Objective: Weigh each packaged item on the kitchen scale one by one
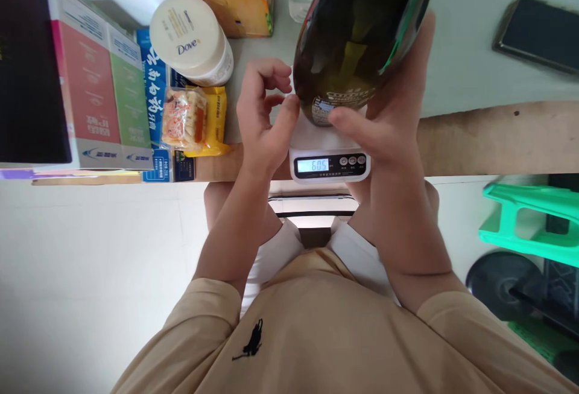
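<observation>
A large dark green glass bottle (pixel 362 32) stands on a small white kitchen scale (pixel 330 162) at the near table edge; the lit display reads 605. My right hand (pixel 389 122) wraps around the bottle's lower part, thumb across its front label. My left hand (pixel 265 116) is beside the bottle on its left, fingers curled, with the thumb touching the bottle's base. It holds nothing.
Left of the scale lie a snack packet (pixel 185 119), a white Dove jar (pixel 192 41), several boxes (pixel 99 80) and an orange pack (pixel 244 2). A black phone (pixel 538 35) lies at the far right. Green plastic stool (pixel 525 219) stands on the floor.
</observation>
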